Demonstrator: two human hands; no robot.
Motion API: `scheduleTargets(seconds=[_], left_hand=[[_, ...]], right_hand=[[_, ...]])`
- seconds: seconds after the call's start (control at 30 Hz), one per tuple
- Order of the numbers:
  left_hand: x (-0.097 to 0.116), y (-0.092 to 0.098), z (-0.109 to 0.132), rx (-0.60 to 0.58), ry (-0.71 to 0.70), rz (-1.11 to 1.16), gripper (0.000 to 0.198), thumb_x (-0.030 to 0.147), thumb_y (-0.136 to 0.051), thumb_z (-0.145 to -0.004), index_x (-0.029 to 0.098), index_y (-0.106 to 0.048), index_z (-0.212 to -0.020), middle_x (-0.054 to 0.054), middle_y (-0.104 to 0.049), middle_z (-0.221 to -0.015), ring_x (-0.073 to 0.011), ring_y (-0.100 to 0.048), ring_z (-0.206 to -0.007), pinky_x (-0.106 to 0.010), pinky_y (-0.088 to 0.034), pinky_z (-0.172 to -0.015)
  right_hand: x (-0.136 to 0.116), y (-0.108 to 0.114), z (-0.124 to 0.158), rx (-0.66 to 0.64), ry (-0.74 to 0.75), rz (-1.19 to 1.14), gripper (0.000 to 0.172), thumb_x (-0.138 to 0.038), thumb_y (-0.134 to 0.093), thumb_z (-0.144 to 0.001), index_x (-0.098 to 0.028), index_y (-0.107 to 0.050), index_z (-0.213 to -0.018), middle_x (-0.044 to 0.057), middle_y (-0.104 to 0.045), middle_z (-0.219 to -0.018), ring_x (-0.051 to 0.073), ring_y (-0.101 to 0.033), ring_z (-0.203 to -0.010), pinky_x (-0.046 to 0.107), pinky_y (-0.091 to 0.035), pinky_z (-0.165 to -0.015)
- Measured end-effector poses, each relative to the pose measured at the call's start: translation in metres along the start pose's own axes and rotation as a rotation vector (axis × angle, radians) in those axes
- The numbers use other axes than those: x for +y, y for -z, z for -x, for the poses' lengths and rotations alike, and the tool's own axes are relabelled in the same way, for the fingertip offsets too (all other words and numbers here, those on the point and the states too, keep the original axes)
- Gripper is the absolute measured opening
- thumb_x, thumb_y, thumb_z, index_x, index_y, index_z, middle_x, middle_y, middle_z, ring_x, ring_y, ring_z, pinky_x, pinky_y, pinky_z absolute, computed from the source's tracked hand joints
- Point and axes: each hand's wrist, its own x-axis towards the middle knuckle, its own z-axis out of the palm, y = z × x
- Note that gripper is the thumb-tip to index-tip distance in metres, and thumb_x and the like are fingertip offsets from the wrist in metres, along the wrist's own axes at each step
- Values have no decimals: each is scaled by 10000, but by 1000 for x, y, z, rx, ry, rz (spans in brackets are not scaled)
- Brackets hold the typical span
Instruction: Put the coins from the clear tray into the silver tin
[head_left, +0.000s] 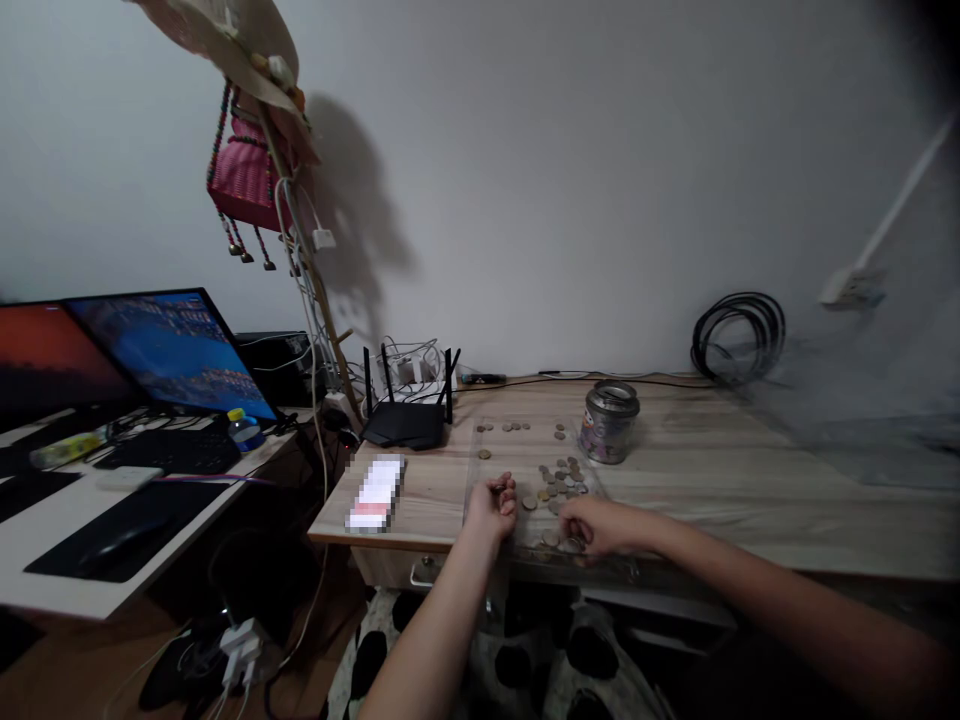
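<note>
Several coins (559, 478) lie scattered on a clear plastic sheet (480, 475) on the wooden table (712, 480). My left hand (493, 506) is closed in a pinch at the sheet's left side, with a small dark coin at its fingertips. Curled fingers of my right hand (596, 525) rest on the coins nearest the table's front edge; what they grip is hidden. A metal jar (609, 421) with an open top stands just behind the coin pile, to the right.
A black router (405, 420) and a tangle of cables sit at the back left. A blurred flat item (375, 493) lies near the table's left corner. Left of that, a white desk holds monitors (169, 350) and a bottle (244, 430). A cable coil (739, 335) hangs at the wall.
</note>
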Motion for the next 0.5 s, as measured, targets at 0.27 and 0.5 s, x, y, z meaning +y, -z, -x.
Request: scheduleTargets(seconds=[0.27,0.5], left_hand=[[-3,0,-2,63,-74,72,193,12,-378,-616,127,-490,-724,-35,-517,-648,-82,-546,-572,-154,-431,-458],[-9,-5,3,-69,65,-83,202,151,-381,-714,72,-523,-834,-122,-581,-756,-185,-594,-761,-297,-499,-619]], right_hand=[[9,2,-5,-182,-51,-90,240,-107,-486,-502,-160,-637,-681,-28,-569,-543,95,-483,-492,192,-347,-470],[-18,38,-23,31,-27,-167,178,-211,-526,-572,-134,-617,-705,4,-596,-567,111,-517,-526,204,-381,-486]])
